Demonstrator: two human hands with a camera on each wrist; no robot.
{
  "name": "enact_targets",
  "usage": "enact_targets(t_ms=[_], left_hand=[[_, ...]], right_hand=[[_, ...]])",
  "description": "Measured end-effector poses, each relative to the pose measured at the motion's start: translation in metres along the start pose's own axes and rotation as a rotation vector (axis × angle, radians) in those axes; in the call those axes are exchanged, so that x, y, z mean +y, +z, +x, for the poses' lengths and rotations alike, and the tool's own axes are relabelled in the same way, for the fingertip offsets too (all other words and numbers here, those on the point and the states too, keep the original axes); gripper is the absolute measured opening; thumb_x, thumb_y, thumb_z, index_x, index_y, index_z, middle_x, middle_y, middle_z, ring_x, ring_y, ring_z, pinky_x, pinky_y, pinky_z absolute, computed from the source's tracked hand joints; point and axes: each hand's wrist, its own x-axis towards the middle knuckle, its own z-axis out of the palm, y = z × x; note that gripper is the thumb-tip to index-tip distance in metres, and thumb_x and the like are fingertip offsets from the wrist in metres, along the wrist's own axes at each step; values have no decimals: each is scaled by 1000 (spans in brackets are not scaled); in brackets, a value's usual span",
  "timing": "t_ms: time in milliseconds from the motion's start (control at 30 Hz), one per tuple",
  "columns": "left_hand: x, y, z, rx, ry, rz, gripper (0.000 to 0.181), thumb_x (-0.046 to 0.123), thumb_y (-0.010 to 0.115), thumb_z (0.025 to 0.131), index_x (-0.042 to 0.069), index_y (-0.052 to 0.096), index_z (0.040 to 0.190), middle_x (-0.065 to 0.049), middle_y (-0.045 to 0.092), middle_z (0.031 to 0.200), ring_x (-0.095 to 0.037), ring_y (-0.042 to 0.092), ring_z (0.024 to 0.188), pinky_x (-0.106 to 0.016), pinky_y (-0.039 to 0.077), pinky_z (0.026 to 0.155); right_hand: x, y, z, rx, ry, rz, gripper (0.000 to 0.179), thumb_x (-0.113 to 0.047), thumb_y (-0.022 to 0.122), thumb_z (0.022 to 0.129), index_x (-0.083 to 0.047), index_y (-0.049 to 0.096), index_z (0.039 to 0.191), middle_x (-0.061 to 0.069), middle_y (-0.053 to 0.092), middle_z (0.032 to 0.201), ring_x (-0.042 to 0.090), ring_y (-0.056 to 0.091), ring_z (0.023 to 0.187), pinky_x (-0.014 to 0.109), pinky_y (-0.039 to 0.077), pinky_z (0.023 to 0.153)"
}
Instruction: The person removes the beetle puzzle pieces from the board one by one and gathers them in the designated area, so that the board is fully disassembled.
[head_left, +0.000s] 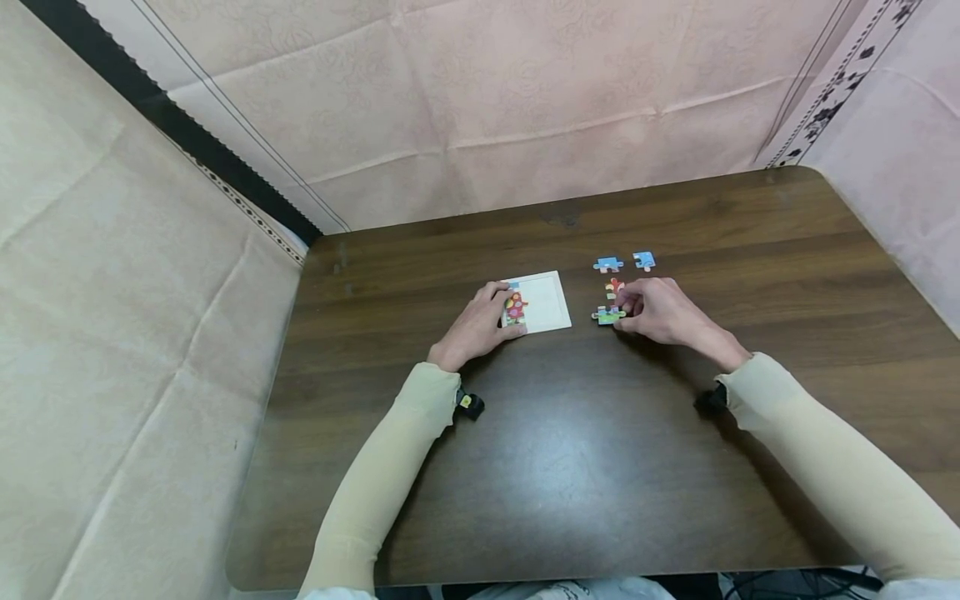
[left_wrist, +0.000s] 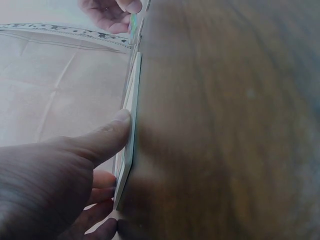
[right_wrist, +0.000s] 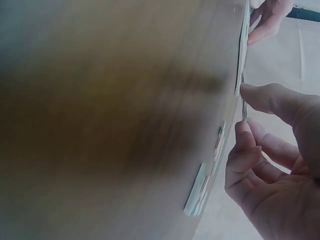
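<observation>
A white puzzle tray lies on the table with colourful pieces fitted along its left side. My left hand grips the tray's left end, the thumb at the near edge and the fingers at the far side. To the right, my right hand pinches a green puzzle piece between thumb and fingertips. In the right wrist view that piece appears edge-on, held off the tabletop. A red puzzle piece lies just behind it, partly beside the right fingers.
Two blue puzzle pieces, one on the left and one on the right, lie farther back. The brown wooden table ends at a pale cloth wall behind, with more cloth on both sides.
</observation>
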Motion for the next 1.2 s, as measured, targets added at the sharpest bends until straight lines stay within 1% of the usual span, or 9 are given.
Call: enact_targets(t_ms=[167,267,367,467,567,733,900,1100,1200], left_hand=[[14,-8,-8,-18,-8,43,79,41,76,104,2,43,165,-15,36,173,-33,42,152,-49,39,129],[11,-6,-7,-16,-9,49,80,41,76,104,2,43,165,-15,36,173,-33,43,151,-49,40,128],[4,-2,-2,-6,-9,28,80,41,77,103,3,44,165,-14,36,173,-32,42,151,-49,40,128],[-4,3,2,7,4,6,81,41,79,102,3,45,164,-14,37,173,-33,42,151,-49,39,128],[-7,5,4,16,20,13,81,42,79,101,2,45,164,-14,37,172,-33,43,151,-50,40,128],[-7,5,4,21,20,-9,82,41,81,100,2,47,163,-14,38,171,-34,43,150,-52,40,127],[-4,4,1,10,4,-2,83,42,79,101,2,44,164,-14,38,173,-32,43,151,-49,39,128],[-6,5,4,7,1,16,87,45,79,100,4,40,166,-14,38,171,-30,45,146,-48,41,126],[-9,7,7,16,6,-9,87,43,81,99,4,41,165,-14,39,170,-31,45,144,-49,41,125]], right_hand=[[7,-3,-4,-3,6,-12,21,-9,87,89,-1,78,106,11,75,93,22,65,84,33,51,77],[10,-4,-5,-15,23,-14,19,-9,86,90,-3,79,106,10,75,92,21,64,84,35,50,78],[12,-6,-6,-33,32,-6,18,-9,86,91,-3,79,106,9,74,91,21,63,83,35,50,78],[13,-7,-5,-51,39,-1,17,-9,85,91,-2,79,106,9,73,90,20,62,83,35,49,77],[13,-9,-4,-65,48,-5,17,-10,85,92,-2,80,106,8,73,91,20,61,83,35,49,78],[12,-10,-2,-83,59,-9,18,-12,86,92,-2,82,106,8,74,93,20,61,84,36,49,79],[12,-10,0,-100,63,-15,17,-12,87,92,-3,82,106,8,75,93,20,61,84,36,48,80],[6,-13,2,-112,69,-20,20,-12,85,94,-2,81,111,9,76,94,21,61,86,40,51,83],[-1,-13,6,-97,54,-16,21,-12,83,96,-1,80,113,10,77,94,21,64,86,39,52,82]])
